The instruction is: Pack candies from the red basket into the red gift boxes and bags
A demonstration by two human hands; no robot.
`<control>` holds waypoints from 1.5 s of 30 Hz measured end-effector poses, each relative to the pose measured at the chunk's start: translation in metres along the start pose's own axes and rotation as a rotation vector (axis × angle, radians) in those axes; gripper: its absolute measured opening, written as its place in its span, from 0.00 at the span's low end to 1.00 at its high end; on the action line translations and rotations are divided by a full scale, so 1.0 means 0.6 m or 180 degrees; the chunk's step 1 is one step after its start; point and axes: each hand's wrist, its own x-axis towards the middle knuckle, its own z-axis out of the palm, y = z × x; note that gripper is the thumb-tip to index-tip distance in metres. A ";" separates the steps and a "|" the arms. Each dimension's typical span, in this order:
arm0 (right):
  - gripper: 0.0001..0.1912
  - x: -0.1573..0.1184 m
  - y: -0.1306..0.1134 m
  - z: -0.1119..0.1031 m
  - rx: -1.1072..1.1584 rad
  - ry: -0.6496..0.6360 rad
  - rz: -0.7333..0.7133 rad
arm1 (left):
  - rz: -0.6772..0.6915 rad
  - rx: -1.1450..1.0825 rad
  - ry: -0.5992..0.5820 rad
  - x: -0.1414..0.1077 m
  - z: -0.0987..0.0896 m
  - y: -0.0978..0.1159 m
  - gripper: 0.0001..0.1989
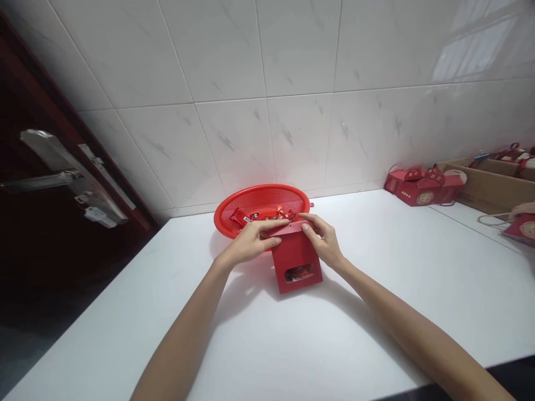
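Red box (291, 252) held at its top by two hands

The box is in front of the basket, over the middle of the white table (376, 334); whether its base touches the surface is hard to tell. A rounded window low on its front shows wrapped pieces inside. The left hand (249, 243) grips the top flap at its left end, index finger laid along it and thumb at the front. The right hand (327, 245) pinches the other end, thumb in front and fingers bent behind.

Just behind is a red mesh basket (267, 193) containing small wrapped sweets (240, 217). Well to the right, red handled boxes (434, 189) sit beside an open cardboard carton (489, 189). At the right edge, another person's hand (525, 209) is at a red package (524, 228). Pale tiles (225, 50) line the wall; left, a dark door (37, 234) has a metal handle (45, 181).
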 end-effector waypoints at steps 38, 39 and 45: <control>0.13 -0.042 -0.028 -0.010 0.0259 -0.0258 0.0050 | -0.0065 0.0422 -0.0454 -0.009 -0.025 0.003 0.22; 0.13 -0.042 -0.028 -0.010 0.0243 -0.0253 0.0043 | -0.0056 0.0497 -0.0424 -0.009 -0.025 0.003 0.22; 0.10 -0.048 -0.019 -0.006 -0.0046 0.0002 -0.0079 | 0.0096 0.0889 -0.0216 -0.007 -0.015 0.007 0.22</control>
